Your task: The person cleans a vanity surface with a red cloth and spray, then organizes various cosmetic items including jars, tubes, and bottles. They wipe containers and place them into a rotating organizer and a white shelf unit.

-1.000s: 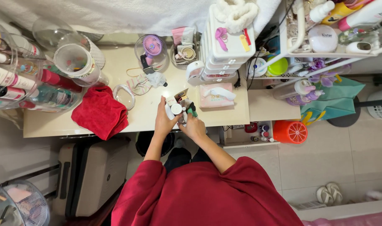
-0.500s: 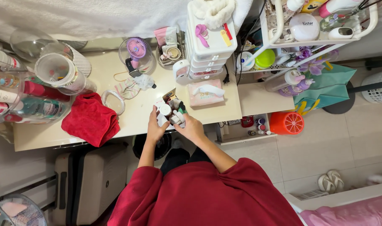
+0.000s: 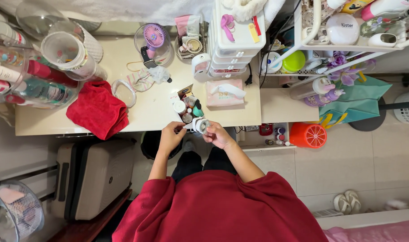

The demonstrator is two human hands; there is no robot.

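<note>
Both hands sit at the near edge of the desk [image 3: 146, 118]. Right hand [image 3: 220, 135] grasps a small white round jar [image 3: 201, 125], tilted, just off the desk edge. Left hand [image 3: 172, 136] is curled beside the jar, fingertips near it; contact cannot be told. Cluster of small bottles [image 3: 187, 109] stands just behind. Red cloth [image 3: 97, 110] lies well to the left.

1. The tabletop [image 3: 146, 121] is cream and long, with a white cloth along its far edge.
2. The floor [image 3: 347, 166] has big pale tiles.
3. A white shelf rack [image 3: 321, 45] stands at the right.
4. A beige suitcase [image 3: 97, 179] stands under the tabletop.
5. An orange stool [image 3: 308, 135] sits on the floor.
6. White slippers [image 3: 345, 204] lie near a pink bed [image 3: 374, 234].
</note>
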